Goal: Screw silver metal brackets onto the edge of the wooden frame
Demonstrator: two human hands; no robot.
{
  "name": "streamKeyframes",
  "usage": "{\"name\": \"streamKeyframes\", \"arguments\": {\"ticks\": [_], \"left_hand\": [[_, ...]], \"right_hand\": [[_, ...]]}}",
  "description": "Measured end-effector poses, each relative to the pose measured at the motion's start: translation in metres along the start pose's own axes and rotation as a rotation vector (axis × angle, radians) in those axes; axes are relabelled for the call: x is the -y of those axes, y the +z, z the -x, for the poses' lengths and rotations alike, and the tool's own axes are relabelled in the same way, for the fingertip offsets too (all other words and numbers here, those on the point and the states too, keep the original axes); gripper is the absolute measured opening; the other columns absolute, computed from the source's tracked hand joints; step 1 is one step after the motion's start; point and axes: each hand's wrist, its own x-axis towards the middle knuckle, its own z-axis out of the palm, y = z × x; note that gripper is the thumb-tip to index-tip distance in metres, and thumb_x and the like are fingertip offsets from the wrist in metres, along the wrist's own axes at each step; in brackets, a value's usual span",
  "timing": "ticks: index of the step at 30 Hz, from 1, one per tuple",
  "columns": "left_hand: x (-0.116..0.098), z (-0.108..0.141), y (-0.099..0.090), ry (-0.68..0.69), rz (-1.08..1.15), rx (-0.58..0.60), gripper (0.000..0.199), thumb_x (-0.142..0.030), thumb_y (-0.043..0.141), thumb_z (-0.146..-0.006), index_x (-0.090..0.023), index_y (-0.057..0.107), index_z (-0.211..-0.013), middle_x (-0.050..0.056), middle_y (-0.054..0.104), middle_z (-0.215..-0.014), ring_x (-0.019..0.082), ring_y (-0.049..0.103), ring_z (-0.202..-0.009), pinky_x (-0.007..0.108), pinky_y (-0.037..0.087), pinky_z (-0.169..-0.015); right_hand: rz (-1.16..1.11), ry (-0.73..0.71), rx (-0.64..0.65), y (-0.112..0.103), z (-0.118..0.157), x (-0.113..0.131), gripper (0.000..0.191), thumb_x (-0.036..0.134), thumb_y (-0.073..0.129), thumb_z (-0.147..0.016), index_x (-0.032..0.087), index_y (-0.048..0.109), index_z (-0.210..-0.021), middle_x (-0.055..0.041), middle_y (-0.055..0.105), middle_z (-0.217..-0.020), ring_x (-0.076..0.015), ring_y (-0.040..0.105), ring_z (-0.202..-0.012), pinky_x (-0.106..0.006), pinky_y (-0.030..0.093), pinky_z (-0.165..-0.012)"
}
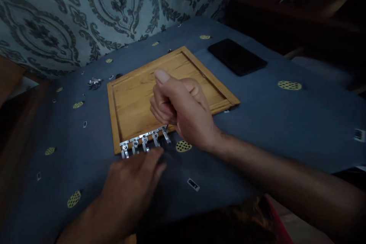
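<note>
A framed wooden board [137, 99] lies at a slant on the blue tablecloth. Along its near edge sits a row of several silver metal hooks [145, 139], their curved ends reaching past the edge. My right hand [183, 106] is a fist with the thumb on top, above the board by the rightmost hook [165, 133]. Whatever is inside this fist is hidden. Just in front of the hooks is my left hand [134, 179], its thumb and forefinger stretched out and slightly apart. Its other fingers are mostly hidden, and contact with the hooks is unclear.
A black phone-like slab [237, 56] lies to the right behind the board. Small metal pieces [95, 82] are heaped left of it. The patterned wall [114, 4] borders the table's far side. Dark furniture [274, 23] stands at the back right.
</note>
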Motion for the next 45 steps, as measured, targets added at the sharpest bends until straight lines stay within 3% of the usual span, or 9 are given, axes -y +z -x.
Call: {"name": "streamKeyframes", "arguments": {"ticks": [3, 6, 15, 23, 26, 29, 33, 39, 45], "left_hand": [[-0.013, 0.020, 0.023, 0.084, -0.119, -0.061, 0.029, -0.021, 0.043, -0.101, -0.010, 0.057, -0.123, 0.005, 0.074, -0.069, 0.019, 0.068, -0.049, 0.028, 0.048, -0.041], [-0.019, 0.024, 0.035, 0.054, -0.217, -0.033, 0.038, -0.017, 0.048, -0.099, -0.003, 0.050, -0.134, 0.002, 0.069, -0.059, 0.018, 0.065, -0.044, 0.027, 0.043, -0.037], [-0.027, 0.015, 0.039, -0.022, -0.371, -0.047, 0.040, -0.021, 0.055, -0.096, -0.001, 0.059, -0.130, 0.002, 0.067, -0.053, 0.017, 0.062, -0.039, 0.025, 0.038, -0.034], [-0.030, 0.011, 0.037, -0.030, -0.271, 0.065, 0.044, -0.017, 0.055, -0.092, -0.005, 0.057, -0.134, 0.000, 0.065, -0.050, 0.020, 0.060, -0.036, 0.028, 0.035, -0.033], [-0.029, 0.009, 0.024, -0.012, -0.154, 0.030, 0.032, -0.016, 0.049, -0.096, -0.011, 0.060, -0.126, -0.001, 0.069, -0.057, 0.019, 0.063, -0.041, 0.030, 0.041, -0.038], [-0.021, 0.003, 0.005, -0.044, -0.054, -0.084, 0.022, -0.024, 0.044, -0.102, -0.017, 0.061, -0.115, 0.002, 0.074, -0.076, 0.020, 0.070, -0.061, 0.032, 0.051, -0.053], [-0.002, -0.013, -0.013, -0.112, -0.021, -0.185, 0.024, -0.039, 0.056, -0.099, -0.019, 0.059, -0.111, 0.006, 0.071, -0.094, 0.025, 0.065, -0.088, 0.039, 0.053, -0.075], [0.011, -0.028, -0.003, -0.136, -0.021, -0.106, 0.054, -0.050, 0.078, -0.081, -0.018, 0.058, -0.119, 0.010, 0.065, -0.112, 0.031, 0.056, -0.105, 0.048, 0.048, -0.091], [0.006, -0.032, 0.003, -0.136, -0.021, -0.055, 0.056, -0.043, 0.084, -0.076, -0.014, 0.060, -0.118, 0.010, 0.065, -0.111, 0.032, 0.055, -0.107, 0.049, 0.047, -0.093]], "right_hand": [[0.029, 0.023, -0.012, 0.000, -0.001, 0.000, 0.065, 0.054, 0.065, -0.091, 0.022, 0.029, -0.047, 0.0079, 0.025, -0.043, -0.0063, 0.020, -0.040, -0.029, 0.017, -0.041], [0.077, 0.014, -0.033, 0.001, -0.001, 0.000, 0.066, 0.059, 0.066, -0.088, 0.023, 0.032, -0.045, 0.0075, 0.023, -0.042, -0.0075, 0.021, -0.040, -0.029, 0.019, -0.040], [0.018, -0.039, -0.006, 0.003, -0.002, -0.002, 0.065, 0.057, 0.067, -0.088, 0.021, 0.034, -0.044, 0.0079, 0.023, -0.042, -0.0062, 0.021, -0.039, -0.028, 0.017, -0.039], [0.009, -0.012, 0.002, 0.003, 0.000, 0.001, 0.062, 0.047, 0.067, -0.091, 0.021, 0.035, -0.044, 0.0077, 0.025, -0.044, -0.0065, 0.021, -0.040, -0.028, 0.017, -0.041], [0.014, -0.009, -0.006, 0.003, -0.001, -0.001, 0.063, 0.051, 0.067, -0.089, 0.021, 0.035, -0.044, 0.0078, 0.025, -0.043, -0.0065, 0.021, -0.039, -0.028, 0.017, -0.039], [0.043, -0.021, -0.018, 0.003, -0.002, -0.002, 0.065, 0.056, 0.065, -0.089, 0.021, 0.033, -0.044, 0.0077, 0.025, -0.042, -0.0062, 0.021, -0.039, -0.027, 0.018, -0.039], [0.074, -0.016, -0.012, 0.002, -0.002, -0.002, 0.065, 0.055, 0.063, -0.091, 0.020, 0.035, -0.045, 0.0079, 0.026, -0.042, -0.0053, 0.024, -0.039, -0.025, 0.021, -0.041], [0.097, -0.028, 0.001, 0.001, -0.002, -0.003, 0.065, 0.056, 0.061, -0.092, 0.020, 0.036, -0.045, 0.0079, 0.026, -0.042, -0.0058, 0.027, -0.040, -0.024, 0.024, -0.042], [0.074, -0.032, 0.007, 0.001, -0.001, -0.004, 0.065, 0.056, 0.062, -0.092, 0.020, 0.036, -0.045, 0.0077, 0.028, -0.042, -0.0056, 0.026, -0.040, -0.024, 0.023, -0.041]]}}
